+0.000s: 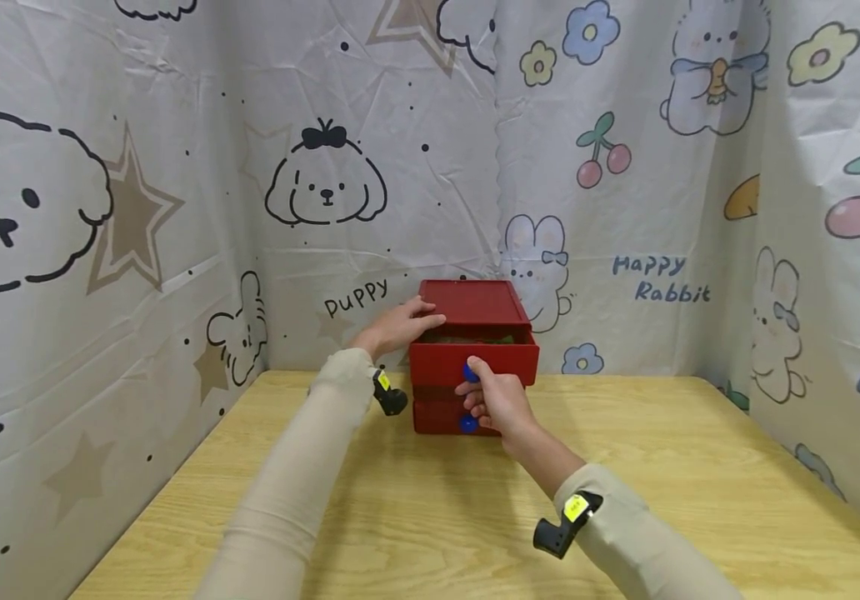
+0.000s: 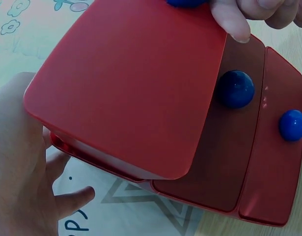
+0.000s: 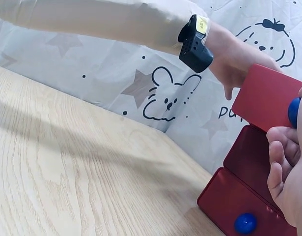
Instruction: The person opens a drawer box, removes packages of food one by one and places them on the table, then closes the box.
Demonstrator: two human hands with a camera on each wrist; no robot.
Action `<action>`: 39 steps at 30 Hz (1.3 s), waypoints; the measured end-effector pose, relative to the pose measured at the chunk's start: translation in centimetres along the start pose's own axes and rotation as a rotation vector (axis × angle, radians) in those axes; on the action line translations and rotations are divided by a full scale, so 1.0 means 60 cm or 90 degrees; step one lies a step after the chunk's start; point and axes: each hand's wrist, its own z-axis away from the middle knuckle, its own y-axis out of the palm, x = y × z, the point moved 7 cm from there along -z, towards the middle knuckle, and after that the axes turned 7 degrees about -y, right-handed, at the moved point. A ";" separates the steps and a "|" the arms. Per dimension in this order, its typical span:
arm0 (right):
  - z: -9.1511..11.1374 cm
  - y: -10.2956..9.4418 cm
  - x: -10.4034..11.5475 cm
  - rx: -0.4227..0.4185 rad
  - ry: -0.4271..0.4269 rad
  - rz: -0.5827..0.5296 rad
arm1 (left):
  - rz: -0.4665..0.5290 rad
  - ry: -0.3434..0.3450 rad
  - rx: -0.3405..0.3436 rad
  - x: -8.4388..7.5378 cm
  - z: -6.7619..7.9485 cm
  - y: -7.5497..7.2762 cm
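Observation:
A small red drawer cabinet (image 1: 472, 300) stands at the back of the table, its top drawer (image 1: 436, 365) pulled partly out. My right hand (image 1: 501, 402) pinches the blue knob (image 1: 470, 372) of that drawer, the other fingers loosely bent below. My left hand (image 1: 398, 325) rests on the cabinet's upper left edge with its fingers extended over the top. Something green (image 1: 506, 340) shows inside the drawer; most of its contents are hidden. In the left wrist view, the middle drawer (image 2: 217, 162) and the bottom drawer (image 2: 273, 182) are closed, each with a blue knob.
The light wooden table (image 1: 430, 517) extends in front of the cabinet and to both sides. A printed cloth (image 1: 325, 275) with puppies, rabbits and flowers hangs behind and at the sides. Each wrist bears a small black camera (image 1: 391, 398).

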 end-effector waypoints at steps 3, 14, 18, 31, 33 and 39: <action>-0.001 -0.001 0.005 -0.013 -0.021 0.020 | 0.012 0.004 0.000 0.001 -0.003 0.000; 0.007 0.001 0.005 -0.013 -0.016 0.033 | 0.028 -0.004 0.000 0.006 0.001 0.002; 0.011 0.002 0.004 -0.012 -0.005 0.026 | 0.027 -0.004 0.002 0.005 0.003 0.002; 0.028 0.002 0.005 0.008 0.016 -0.012 | 0.024 0.008 0.004 0.004 0.002 0.004; 0.031 0.003 0.005 0.014 0.020 -0.016 | 0.024 0.013 0.005 0.003 0.001 0.004; 0.039 0.004 0.007 0.020 0.027 -0.020 | 0.020 0.016 0.007 0.004 0.000 0.005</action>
